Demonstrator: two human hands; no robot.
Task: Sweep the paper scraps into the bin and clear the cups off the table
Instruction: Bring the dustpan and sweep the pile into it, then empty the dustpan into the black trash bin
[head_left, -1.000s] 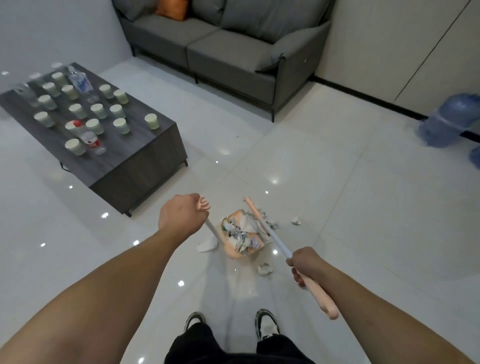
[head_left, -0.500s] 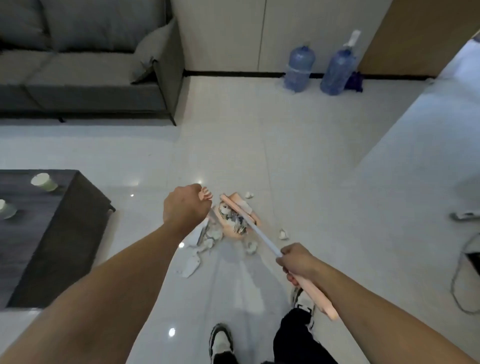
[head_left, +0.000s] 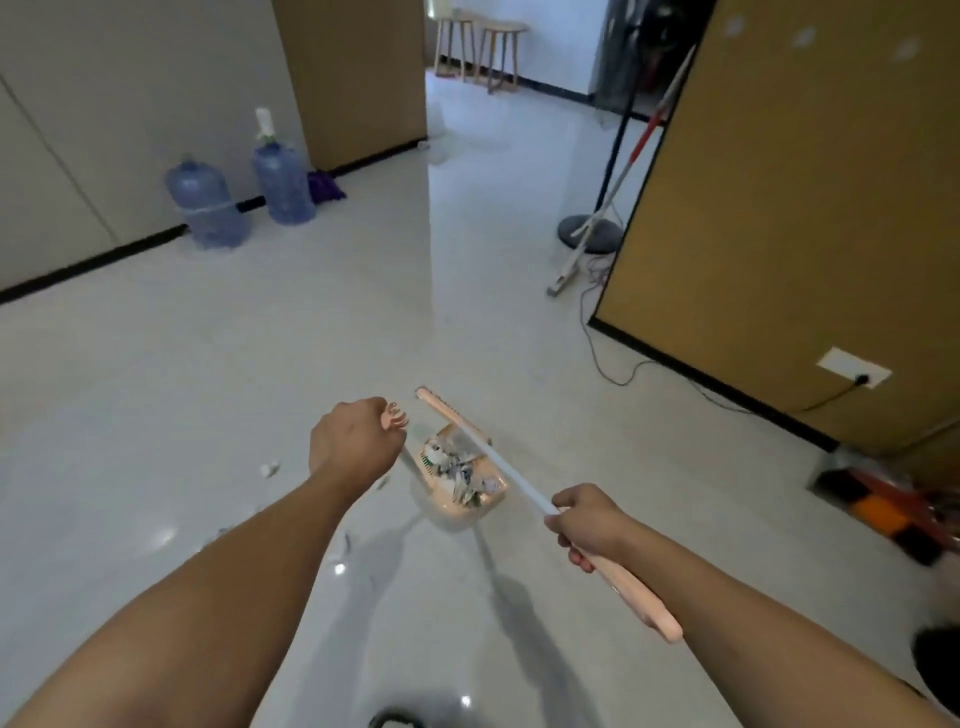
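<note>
The left hand (head_left: 356, 444) is closed in a fist around the pink top of the dustpan handle (head_left: 393, 415), its fingers wrapped round it. Below the fist hangs the pink dustpan (head_left: 462, 506), carried above the white tiled floor (head_left: 260, 338) and full of paper scraps (head_left: 460, 470). The right hand (head_left: 587, 525) grips the broom (head_left: 511, 483) where its white shaft meets the pink grip, fingers curled round it; the pink grip end juts back beside the right forearm. The broom shaft runs diagonally across the top of the dustpan, and the pink broom head (head_left: 441, 404) lies just beyond the pan's far edge.

A few loose scraps lie on the floor to the left of the left forearm, one white piece (head_left: 269, 469) near the wrist; the smaller ones are too blurred to make out, perhaps paper too. Two blue water jugs (head_left: 283, 182) stand by the far wall. A mop (head_left: 613, 192) leans against a tan partition (head_left: 805, 208) on the right, beside a round grey stand base (head_left: 592, 234). A cable (head_left: 613, 358) trails across the floor toward a wall socket (head_left: 854, 368). Two wooden stools (head_left: 480, 52) stand in the room beyond.
</note>
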